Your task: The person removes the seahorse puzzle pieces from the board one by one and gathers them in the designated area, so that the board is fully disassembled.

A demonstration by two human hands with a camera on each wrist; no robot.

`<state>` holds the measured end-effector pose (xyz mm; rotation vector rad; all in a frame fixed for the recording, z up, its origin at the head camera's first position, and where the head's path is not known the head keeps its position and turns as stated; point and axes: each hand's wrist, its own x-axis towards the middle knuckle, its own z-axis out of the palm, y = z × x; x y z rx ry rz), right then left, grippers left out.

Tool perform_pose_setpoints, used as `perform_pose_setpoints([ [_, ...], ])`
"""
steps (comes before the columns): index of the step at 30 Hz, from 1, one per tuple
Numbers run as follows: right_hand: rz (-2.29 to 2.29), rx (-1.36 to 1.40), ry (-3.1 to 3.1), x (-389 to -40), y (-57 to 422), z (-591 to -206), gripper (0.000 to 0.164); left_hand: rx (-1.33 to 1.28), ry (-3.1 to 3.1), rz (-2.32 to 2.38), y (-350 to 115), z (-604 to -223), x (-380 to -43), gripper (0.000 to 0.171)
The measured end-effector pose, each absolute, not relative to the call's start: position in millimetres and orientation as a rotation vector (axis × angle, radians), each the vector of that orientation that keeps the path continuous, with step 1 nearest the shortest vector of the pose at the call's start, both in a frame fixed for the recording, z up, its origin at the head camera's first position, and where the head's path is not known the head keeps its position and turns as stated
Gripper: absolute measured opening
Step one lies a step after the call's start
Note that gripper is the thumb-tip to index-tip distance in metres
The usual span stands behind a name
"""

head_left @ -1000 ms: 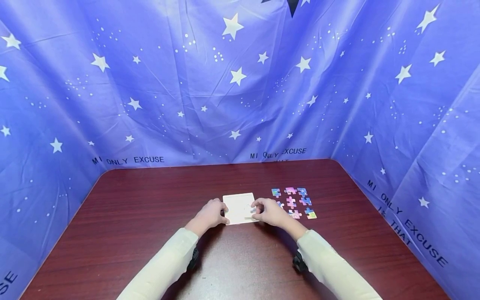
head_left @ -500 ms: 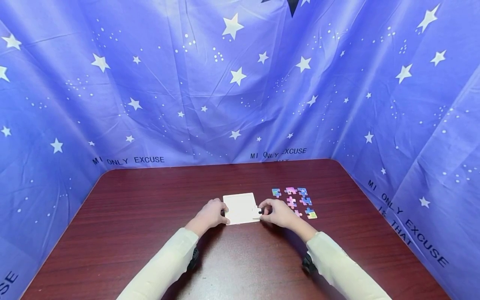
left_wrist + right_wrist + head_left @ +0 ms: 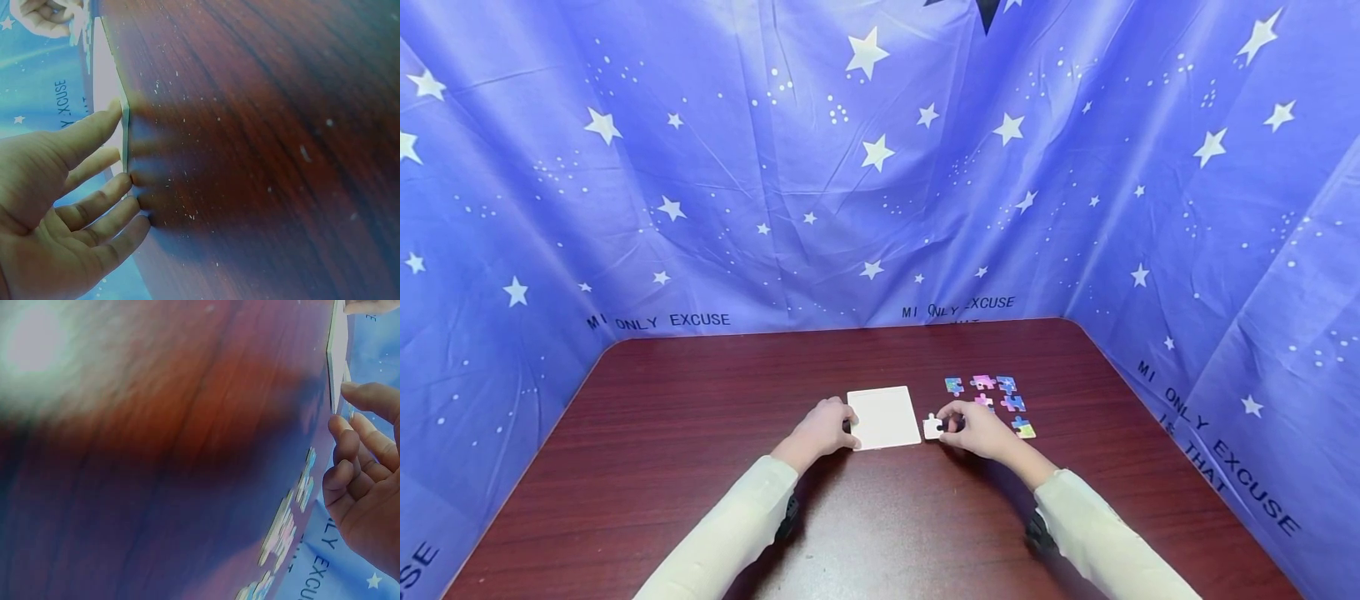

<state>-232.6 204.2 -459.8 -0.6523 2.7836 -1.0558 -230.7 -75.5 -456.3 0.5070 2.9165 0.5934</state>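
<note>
A thin white square board [image 3: 883,417] lies flat on the table in the head view. My left hand [image 3: 820,427] holds it at the left side, thumb and index finger at the near left corner, as the left wrist view shows on the board's edge [image 3: 125,140]. Just right of the board, my right hand [image 3: 985,429] pinches a jigsaw piece [image 3: 932,427] with its plain white face showing. Thumb and fingertips meet at the piece's right side. In the right wrist view the piece is mostly hidden by the fingers.
Several coloured jigsaw pieces [image 3: 1012,403] lie in loose rows beyond and right of my right hand, which covers some of them. The dark red wooden table [image 3: 700,400] is bounded at the back and sides by a blue star-printed curtain [image 3: 805,167].
My right hand has moved right with the white-faced jigsaw piece, from over the board to beside it. The left hand and the board have stayed in place.
</note>
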Motion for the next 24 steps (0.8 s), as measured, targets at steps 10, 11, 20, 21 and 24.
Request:
perform_pose_setpoints([
  [10, -1.013, -0.599, 2.808, -229, 223, -463, 0.025, 0.495, 2.906, 0.596, -75, -456, -230, 0.033],
  [11, -1.009, -0.608, 2.810, -229, 225, -464, 0.025, 0.491, 2.905, 0.597, -75, -456, -230, 0.033],
  [20, -1.013, -0.633, 2.804, -227, 235, -466, 0.024, 0.493, 2.904, 0.609, -76, -457, -230, 0.034],
  [21, -1.009, -0.632, 2.806, -227, 236, -466, 0.024, 0.493, 2.904, 0.612, -76, -457, -230, 0.034],
  [24, -1.000, -0.616, 2.803, -227, 238, -466, 0.025, 0.497, 2.906, 0.611, -76, -457, -230, 0.035],
])
